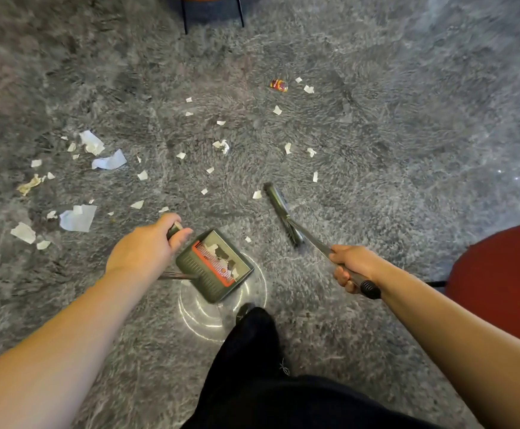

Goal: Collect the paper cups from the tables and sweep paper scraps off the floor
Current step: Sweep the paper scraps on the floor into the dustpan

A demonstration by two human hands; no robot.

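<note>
Several white paper scraps (109,160) lie scattered over the grey mottled floor (376,134), mostly left and ahead. My left hand (147,243) grips the top of the handle of a dark green dustpan (212,267) with a red comb edge; a few scraps lie inside it. My right hand (350,267) grips the long handle of a broom (280,212), whose dark head rests on the floor just right of the dustpan. A small red and yellow wrapper (279,85) lies farther ahead.
A red round seat (506,286) stands close at the right. Thin black chair legs (185,17) under an orange seat stand at the far top. A round metal table base (221,314) sits under the dustpan. My black trouser leg (252,351) and shoe are below.
</note>
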